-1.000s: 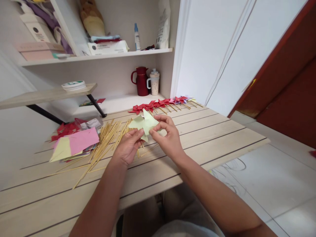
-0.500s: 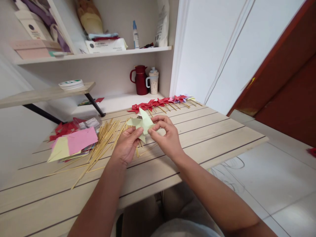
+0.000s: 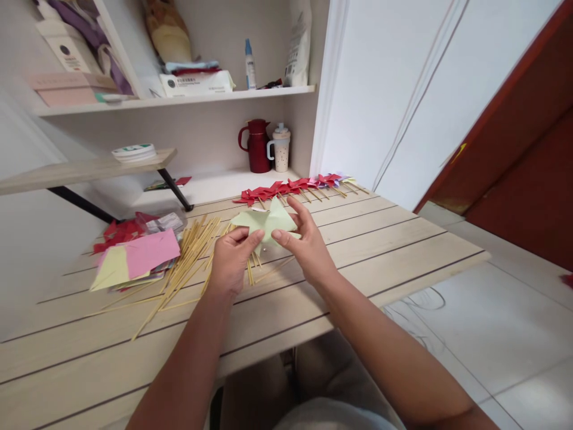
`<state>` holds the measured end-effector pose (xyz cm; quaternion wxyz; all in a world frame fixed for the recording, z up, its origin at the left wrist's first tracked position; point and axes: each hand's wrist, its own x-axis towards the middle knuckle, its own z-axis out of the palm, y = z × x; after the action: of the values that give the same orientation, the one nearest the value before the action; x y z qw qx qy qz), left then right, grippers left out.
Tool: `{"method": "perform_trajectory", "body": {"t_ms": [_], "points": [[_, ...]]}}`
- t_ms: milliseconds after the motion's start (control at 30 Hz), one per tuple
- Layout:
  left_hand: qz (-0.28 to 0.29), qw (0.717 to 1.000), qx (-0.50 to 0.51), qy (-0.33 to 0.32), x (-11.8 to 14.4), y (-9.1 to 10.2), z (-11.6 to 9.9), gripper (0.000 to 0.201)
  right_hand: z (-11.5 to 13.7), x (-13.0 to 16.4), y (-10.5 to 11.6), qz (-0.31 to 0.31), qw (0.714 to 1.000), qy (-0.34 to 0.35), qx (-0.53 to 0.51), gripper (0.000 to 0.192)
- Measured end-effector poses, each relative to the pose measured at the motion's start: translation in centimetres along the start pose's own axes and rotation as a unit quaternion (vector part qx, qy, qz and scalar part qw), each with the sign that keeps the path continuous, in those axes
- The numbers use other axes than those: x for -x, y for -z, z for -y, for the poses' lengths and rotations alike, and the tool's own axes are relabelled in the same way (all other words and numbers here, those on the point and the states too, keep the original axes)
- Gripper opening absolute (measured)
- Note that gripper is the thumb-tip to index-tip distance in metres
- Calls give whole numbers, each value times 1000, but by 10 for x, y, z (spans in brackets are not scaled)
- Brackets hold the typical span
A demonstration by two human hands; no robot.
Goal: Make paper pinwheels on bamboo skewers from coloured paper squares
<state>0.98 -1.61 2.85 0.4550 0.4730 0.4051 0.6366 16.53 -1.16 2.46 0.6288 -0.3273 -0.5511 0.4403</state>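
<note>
Pale green folded paper (image 3: pixel 266 222), pinwheel-shaped with pointed flaps, sits between both hands just above the table (image 3: pixel 403 239); compared with half a second ago it has tipped flatter and spread wider, its upper point now leaning toward the right rather than standing up; the left hand (image 3: pixel 233 257) pinches its lower left edge between thumb and fingers, closed on the paper; the right hand (image 3: pixel 308 245) has opened from a tight pinch, its fingers now stretched up along the right flap with the thumb pressed near the centre, so it holds the paper with a looser, flatter grip; to my eye this looks like the flaps being pressed or settled toward the middle, though the centre itself is hidden behind the thumbs.

Beneath and left of the hands lies a loose heap of thin wooden sticks (image 3: pixel 188 257), some reaching under the left wrist; further left is a stack of coloured paper sheets (image 3: pixel 138 257), pink on top; behind the hands a row of finished red pinwheels (image 3: pixel 277 191) runs along the table's far edge; a dark red jug (image 3: pixel 257 146) and a speckled cup (image 3: pixel 282 149) stand on the low shelf beyond; nothing lies between the hands and the paper, but the sticks crowd the space directly under it.
</note>
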Motion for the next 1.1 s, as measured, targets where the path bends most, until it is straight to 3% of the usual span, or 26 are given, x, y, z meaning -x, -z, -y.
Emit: {"method": "perform_trajectory", "body": {"t_ms": [67,167,267,633,733,900,1100], "points": [[-6,999,-36,-8,0,0,-1,24,0,-1,1,25,999,-20,-6,76],[1,996,-85,-30,0,1,-2,21,-1,-1,4,57,998,-31,4,48],[6,990,-128,-61,0,2,-1,17,-2,-2,6,51,998,-23,26,31],[11,977,-166,-132,4,-5,-7,8,-1,-4,8,-12,991,48,128,17],[11,975,-173,-140,4,-5,-5,8,-1,-2,8,-30,989,37,141,16],[-10,982,-152,-114,4,-8,1,10,-2,-1,4,-23,999,-41,5,25],[-101,991,-5,-83,1,-5,5,51,1,-5,-2,-64,977,-94,-182,33]]}}
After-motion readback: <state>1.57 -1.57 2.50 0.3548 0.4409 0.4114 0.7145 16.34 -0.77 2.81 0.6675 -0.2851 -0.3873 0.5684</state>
